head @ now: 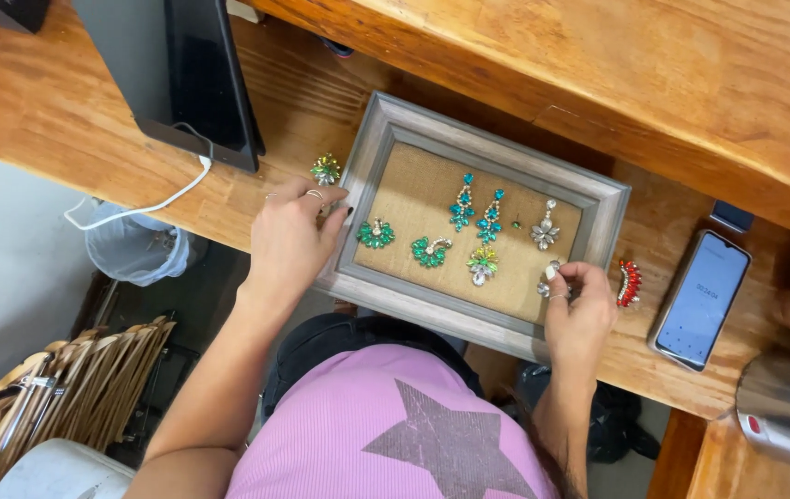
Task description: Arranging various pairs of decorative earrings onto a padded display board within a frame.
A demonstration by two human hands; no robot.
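A grey picture frame with a burlap panel lies on a wooden desk. Pinned on the burlap are two green earrings, a pair of teal drop earrings, a yellow-green one and a silver one. My left hand rests on the frame's left edge, fingers spread over the rim. My right hand pinches a small silver earring at the frame's lower right corner. A multicolour earring lies on the desk left of the frame, and a red earring lies to its right.
A phone with a lit screen lies right of the frame. A dark monitor with a white cable stands at the back left. A metal cylinder sits at the right edge. Below the desk are a plastic-lined bin and wooden hangers.
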